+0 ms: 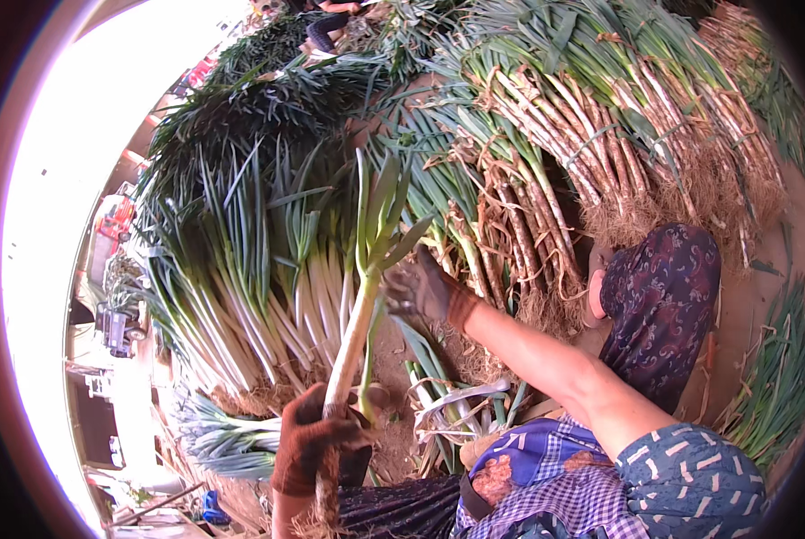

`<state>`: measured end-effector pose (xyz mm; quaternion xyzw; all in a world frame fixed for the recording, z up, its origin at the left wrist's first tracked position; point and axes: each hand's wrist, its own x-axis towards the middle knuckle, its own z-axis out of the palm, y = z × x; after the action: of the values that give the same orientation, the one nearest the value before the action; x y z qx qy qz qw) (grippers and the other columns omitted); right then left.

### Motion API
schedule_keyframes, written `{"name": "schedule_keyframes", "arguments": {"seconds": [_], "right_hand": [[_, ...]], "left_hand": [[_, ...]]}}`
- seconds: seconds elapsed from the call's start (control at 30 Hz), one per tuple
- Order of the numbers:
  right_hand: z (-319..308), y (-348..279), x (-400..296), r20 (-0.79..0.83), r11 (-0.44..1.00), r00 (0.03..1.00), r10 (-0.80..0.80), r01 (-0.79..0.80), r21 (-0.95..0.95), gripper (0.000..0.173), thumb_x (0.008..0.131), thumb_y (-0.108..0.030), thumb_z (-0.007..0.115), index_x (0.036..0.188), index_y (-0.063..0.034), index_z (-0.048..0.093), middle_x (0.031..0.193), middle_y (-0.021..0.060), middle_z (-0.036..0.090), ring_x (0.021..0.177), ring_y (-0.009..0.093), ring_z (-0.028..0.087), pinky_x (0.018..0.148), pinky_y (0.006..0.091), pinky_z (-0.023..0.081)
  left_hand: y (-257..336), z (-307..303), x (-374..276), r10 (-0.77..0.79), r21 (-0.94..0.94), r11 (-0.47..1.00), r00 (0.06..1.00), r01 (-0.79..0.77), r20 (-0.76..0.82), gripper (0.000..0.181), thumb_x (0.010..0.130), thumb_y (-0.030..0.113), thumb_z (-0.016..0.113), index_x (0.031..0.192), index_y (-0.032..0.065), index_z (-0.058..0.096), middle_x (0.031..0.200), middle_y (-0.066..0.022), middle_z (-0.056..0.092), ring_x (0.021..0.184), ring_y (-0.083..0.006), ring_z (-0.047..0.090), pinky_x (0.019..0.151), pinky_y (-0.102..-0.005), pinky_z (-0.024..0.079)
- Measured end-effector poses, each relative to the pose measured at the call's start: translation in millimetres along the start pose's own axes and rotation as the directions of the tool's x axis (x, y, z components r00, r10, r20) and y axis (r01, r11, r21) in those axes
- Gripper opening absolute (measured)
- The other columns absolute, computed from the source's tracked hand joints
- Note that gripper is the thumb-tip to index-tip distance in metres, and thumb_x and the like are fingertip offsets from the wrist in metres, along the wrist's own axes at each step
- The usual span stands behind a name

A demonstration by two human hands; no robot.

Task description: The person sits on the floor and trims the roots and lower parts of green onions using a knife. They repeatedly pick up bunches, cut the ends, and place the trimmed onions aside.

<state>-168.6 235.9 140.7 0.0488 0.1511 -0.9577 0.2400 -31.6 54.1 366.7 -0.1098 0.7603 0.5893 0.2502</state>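
Observation:
My left hand (321,431), in a brown work glove, grips a long green onion (352,337) low on its white stalk. The stalk stands tilted, with green leaves at the top and roots hanging below the hand. A loose green strip (370,364) hangs along its right side. Beside the leaf joint is my gloved right hand (416,286), its thumb and fingers apart. Whether its fingertips touch the stalk I cannot tell. Below it, pale peeled leaves (460,407) lie on the ground near my lap.
Cleaned green onions (234,343) with white stalks lie piled at left. Bundles of soil-stained onions (578,141) with roots lie at upper right, and looser ones (524,229) nearer. My bent knee (665,303) is at right. Another person's leg (325,30) shows at the top. Vehicles (116,330) stand at left.

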Motion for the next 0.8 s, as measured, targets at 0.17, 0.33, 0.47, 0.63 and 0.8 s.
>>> {"name": "schedule_keyframes", "arguments": {"seconds": [0.17,0.33,0.47,0.63,0.8], "right_hand": [[77,-37,74,0.237,0.951,0.942,-0.239,0.178,0.251,0.022,0.088,-0.017,0.059,0.106,-0.0069,0.057,0.091,0.0076,0.065,0.082,0.022,0.064,0.076,0.0381,0.055],[153,-110,31,0.203,0.952,0.941,-0.271,0.293,-0.090,0.023,0.084,-0.020,0.063,0.102,-0.0044,0.059,0.086,0.0093,0.065,0.069,0.025,0.064,0.063,0.0414,0.056],[134,-172,22,0.169,0.771,0.824,-0.541,0.566,-0.291,0.025,0.082,-0.023,0.067,0.097,-0.0036,0.061,0.081,0.0064,0.062,0.069,0.021,0.061,0.063,0.0346,0.053],[56,-241,-31,0.033,0.623,0.753,-0.657,0.567,-0.538,0.030,0.076,-0.030,0.073,0.090,-0.0068,0.058,0.073,0.0020,0.051,0.066,0.017,0.051,0.062,0.0332,0.048],[-3,-194,-60,-0.314,0.734,0.704,-0.637,0.428,-0.528,0.019,0.075,-0.022,0.073,0.083,-0.0086,0.063,0.068,-0.0017,0.051,0.063,0.013,0.048,0.062,0.0280,0.043]], "left_hand": [[-38,5,-37,0.130,-0.105,0.986,0.991,-0.127,0.022,0.050,0.063,0.003,0.069,0.109,-0.0063,0.054,0.079,-0.0088,0.062,0.069,-0.0163,0.061,0.063,-0.0257,0.049],[-99,-6,54,0.141,-0.060,0.989,0.975,-0.133,0.172,0.041,0.070,0.007,0.065,0.109,-0.0016,0.056,0.083,-0.0030,0.061,0.072,-0.0123,0.057,0.068,-0.0242,0.045],[-264,8,170,-0.066,0.236,0.972,0.946,-0.011,0.318,0.020,0.075,0.010,0.062,0.095,0.0047,0.065,0.081,-0.0025,0.065,0.075,-0.0143,0.059,0.073,-0.0274,0.047],[-426,-17,188,-0.225,0.564,0.824,0.883,-0.053,0.412,0.019,0.075,0.016,0.066,0.090,0.0054,0.069,0.083,-0.0042,0.067,0.079,-0.0152,0.061,0.077,-0.0314,0.048],[-176,61,193,0.292,0.390,0.864,0.947,-0.320,0.132,0.045,0.082,0.019,0.064,0.123,0.0051,0.052,0.098,-0.0107,0.065,0.091,-0.0161,0.060,0.080,-0.0281,0.048]]}}
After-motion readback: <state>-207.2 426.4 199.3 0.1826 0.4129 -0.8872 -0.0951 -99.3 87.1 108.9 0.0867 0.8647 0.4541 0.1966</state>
